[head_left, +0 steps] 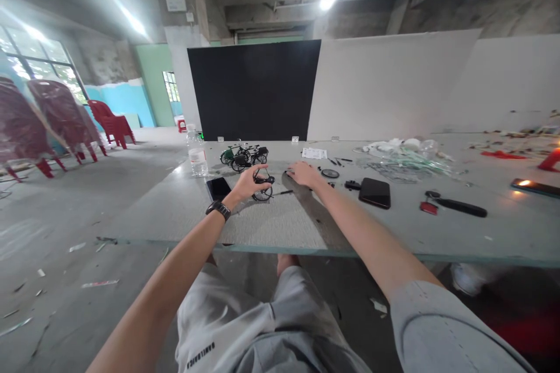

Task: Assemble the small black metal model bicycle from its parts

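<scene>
My left hand (pixel 250 182), with a dark watch on its wrist, grips a partly built miniature bicycle (pixel 262 192) between thumb and fingers. One spoked wheel shows below the hand, near the tabletop. My right hand (pixel 303 173) is low over the table to the right, its fingers bent together at a small dark piece too tiny to make out. A loose black wheel (pixel 329 173) lies just right of that hand. Between the hands is a thin dark rod (pixel 286 192). Several finished miniature bicycles (pixel 243 155) stand behind my left hand.
A water bottle (pixel 197 151) and a phone (pixel 219 189) are on the left. To the right lie a black case (pixel 375 193), a black-handled tool (pixel 461 206) and plastic bags (pixel 406 154). A printed paper (pixel 314 153) lies behind. The table's front edge (pixel 271 249) is near my legs.
</scene>
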A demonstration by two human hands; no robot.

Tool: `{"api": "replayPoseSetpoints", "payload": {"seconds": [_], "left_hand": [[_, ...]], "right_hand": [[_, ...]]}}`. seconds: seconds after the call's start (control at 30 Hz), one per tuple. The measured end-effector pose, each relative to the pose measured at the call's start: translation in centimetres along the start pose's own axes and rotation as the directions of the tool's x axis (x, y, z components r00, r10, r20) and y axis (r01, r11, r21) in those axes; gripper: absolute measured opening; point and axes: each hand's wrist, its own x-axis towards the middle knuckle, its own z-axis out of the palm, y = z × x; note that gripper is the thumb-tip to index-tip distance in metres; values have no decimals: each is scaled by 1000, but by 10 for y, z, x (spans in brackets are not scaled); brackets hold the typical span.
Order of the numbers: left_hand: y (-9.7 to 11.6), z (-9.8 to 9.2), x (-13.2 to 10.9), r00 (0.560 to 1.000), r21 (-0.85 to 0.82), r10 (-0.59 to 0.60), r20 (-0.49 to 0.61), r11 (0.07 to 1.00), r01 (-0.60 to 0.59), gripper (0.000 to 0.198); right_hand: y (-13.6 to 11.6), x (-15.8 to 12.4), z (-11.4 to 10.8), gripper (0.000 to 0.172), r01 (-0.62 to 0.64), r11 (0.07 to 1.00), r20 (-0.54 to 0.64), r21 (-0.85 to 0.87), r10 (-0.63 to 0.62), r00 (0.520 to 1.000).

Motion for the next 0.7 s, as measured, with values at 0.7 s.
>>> {"api": "replayPoseSetpoints", "payload": {"seconds": [0.7], "left_hand": [[6,-1,-1,1000,21,-15,-20,1000,15,70]], "right_hand": [[-40,-2,-9,33,187,899,-132,395,-146,980]]}}
